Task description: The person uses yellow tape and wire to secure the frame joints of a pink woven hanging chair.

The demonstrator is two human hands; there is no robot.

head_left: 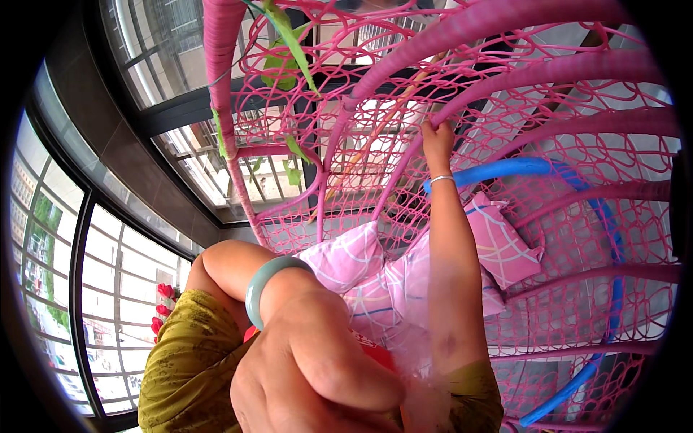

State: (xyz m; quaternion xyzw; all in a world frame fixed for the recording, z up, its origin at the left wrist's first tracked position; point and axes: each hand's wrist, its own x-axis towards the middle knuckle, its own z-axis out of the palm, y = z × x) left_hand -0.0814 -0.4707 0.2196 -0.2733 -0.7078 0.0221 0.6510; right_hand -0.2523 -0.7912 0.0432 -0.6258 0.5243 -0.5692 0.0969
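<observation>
My right hand (437, 144) reaches up and forward, its fingers wrapped round a pink wrapped tube (469, 101) of a netted hanging chair. A thin silver bangle sits on that wrist. Close below the camera is my left hand (310, 368), a green bangle (261, 285) on its wrist. Its fingers curl inward, and what they hold, if anything, is hidden. A blurred, pinkish see-through patch shows beside it, too unclear to name. Pink plaid cushions (346, 252) lie in the chair beyond my hands.
Pink netting (577, 231) and several curved tubes fill the right side. A blue tube (613, 238) bends along the chair. Green artificial leaves (281, 68) hang at its upper left. Barred windows (115, 289) stand at the left, with red flowers (164, 291) near my left sleeve.
</observation>
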